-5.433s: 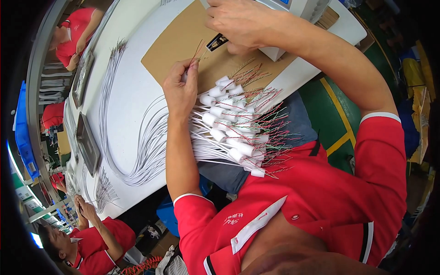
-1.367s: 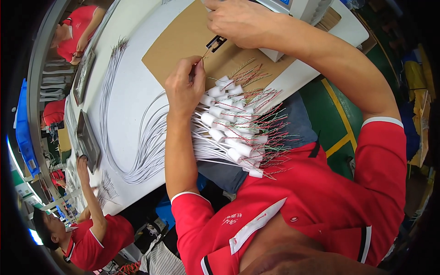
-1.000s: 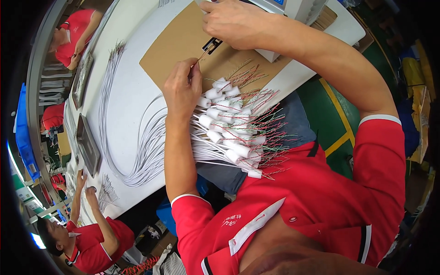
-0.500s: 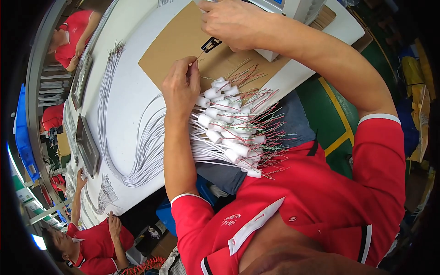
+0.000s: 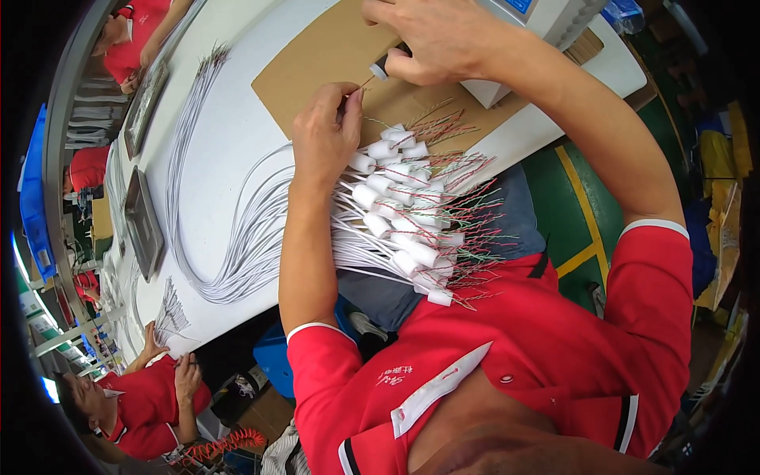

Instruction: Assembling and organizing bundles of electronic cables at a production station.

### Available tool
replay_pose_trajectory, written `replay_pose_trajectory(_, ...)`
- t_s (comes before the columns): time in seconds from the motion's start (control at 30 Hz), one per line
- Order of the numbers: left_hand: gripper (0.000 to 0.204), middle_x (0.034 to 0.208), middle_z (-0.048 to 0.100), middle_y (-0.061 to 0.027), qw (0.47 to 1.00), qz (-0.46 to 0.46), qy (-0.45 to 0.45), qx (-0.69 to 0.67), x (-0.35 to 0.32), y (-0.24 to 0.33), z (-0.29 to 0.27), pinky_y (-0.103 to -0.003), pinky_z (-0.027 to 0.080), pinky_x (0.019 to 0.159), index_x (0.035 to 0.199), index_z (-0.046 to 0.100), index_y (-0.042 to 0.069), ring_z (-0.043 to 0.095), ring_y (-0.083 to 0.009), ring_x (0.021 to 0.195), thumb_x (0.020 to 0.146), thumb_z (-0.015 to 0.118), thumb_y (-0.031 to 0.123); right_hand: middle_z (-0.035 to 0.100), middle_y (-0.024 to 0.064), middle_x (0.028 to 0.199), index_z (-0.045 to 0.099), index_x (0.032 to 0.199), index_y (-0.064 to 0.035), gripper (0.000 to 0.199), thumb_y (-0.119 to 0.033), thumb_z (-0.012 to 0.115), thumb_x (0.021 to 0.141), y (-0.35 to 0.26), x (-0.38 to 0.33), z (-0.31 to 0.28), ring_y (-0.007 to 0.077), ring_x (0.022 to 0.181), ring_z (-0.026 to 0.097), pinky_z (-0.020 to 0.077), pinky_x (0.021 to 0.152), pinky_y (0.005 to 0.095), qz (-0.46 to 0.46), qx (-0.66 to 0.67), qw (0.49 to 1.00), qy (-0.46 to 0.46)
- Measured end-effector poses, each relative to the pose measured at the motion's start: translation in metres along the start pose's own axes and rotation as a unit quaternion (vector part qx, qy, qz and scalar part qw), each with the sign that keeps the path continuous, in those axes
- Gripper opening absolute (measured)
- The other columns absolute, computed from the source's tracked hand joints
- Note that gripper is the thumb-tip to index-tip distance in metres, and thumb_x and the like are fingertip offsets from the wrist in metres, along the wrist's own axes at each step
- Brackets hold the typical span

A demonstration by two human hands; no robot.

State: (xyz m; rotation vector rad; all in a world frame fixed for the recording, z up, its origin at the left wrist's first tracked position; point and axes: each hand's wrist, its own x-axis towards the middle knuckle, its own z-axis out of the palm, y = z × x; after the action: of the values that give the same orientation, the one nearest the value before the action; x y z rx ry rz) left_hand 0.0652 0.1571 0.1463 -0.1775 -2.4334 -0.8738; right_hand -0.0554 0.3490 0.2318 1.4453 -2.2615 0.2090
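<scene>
My left hand (image 5: 326, 134) is closed in a pinch on a thin wire (image 5: 367, 81), above the cardboard sheet. The wire runs up toward a small black piece with a pale end (image 5: 381, 68). Curled over that piece is my right hand (image 5: 443, 39), which partly hides it; its fingertips are at the top edge of the view. A bundle of white cables (image 5: 253, 214) passes beneath my left forearm. White cylindrical sleeves (image 5: 396, 190) are heaped at the cable ends, with twisted red and green wires (image 5: 467, 214) sticking out toward my lap.
Brown cardboard (image 5: 297, 67) lies on the white table (image 5: 214, 158). A pale machine (image 5: 546, 20) stands at the top right. Dark trays (image 5: 142, 226) line the left side. Co-workers in red shirts (image 5: 154, 404) sit to the left. Green floor (image 5: 554, 190) shows at the right.
The black piece was plainly visible between my hands; now my right hand covers much of it. Both hands have shifted slightly right and up in the view, and the scene has turned a little.
</scene>
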Motion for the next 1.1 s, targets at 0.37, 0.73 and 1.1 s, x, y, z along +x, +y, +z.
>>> replay_pose_trajectory(0.37,0.012,0.087,0.072,-0.0156,1.000,-0.006,-0.009,-0.017,0.001,0.000,0.001,-0.037,0.055,0.064,0.098,0.071,0.000,0.070,-0.0281,0.072,0.093,0.073,0.011,0.066,0.0206,0.095,0.067,0.093,0.0026,0.042,-0.032,0.066,0.069,0.001,-0.002,0.004,0.0349,0.103,0.056,0.0365,0.101,0.0494,-0.019,0.004,1.000,-0.007)
replay_pose_trajectory(0.73,0.026,0.081,0.067,-0.0130,0.973,-0.134,-0.183,-0.028,-0.006,-0.010,-0.037,-0.033,0.050,0.062,0.112,0.072,0.000,0.057,-0.0184,0.064,0.093,0.075,0.018,0.067,0.0195,0.098,0.069,0.094,0.0017,0.042,-0.033,0.068,0.071,-0.003,-0.008,-0.007,0.0332,0.106,0.056,0.0361,0.102,0.0484,-0.054,-0.041,0.997,-0.020)
replay_pose_trajectory(1.1,0.030,0.097,0.072,-0.0050,0.961,-0.102,-0.211,-0.144,-0.011,-0.027,-0.055,-0.024,0.046,0.071,0.120,0.071,0.001,0.056,-0.0094,0.079,0.094,0.074,0.014,0.071,0.0122,0.092,0.073,0.087,-0.0017,0.018,-0.015,0.067,0.076,0.007,0.000,0.008,0.0280,0.106,0.059,0.0378,0.102,0.0440,-0.096,-0.058,0.989,-0.099)
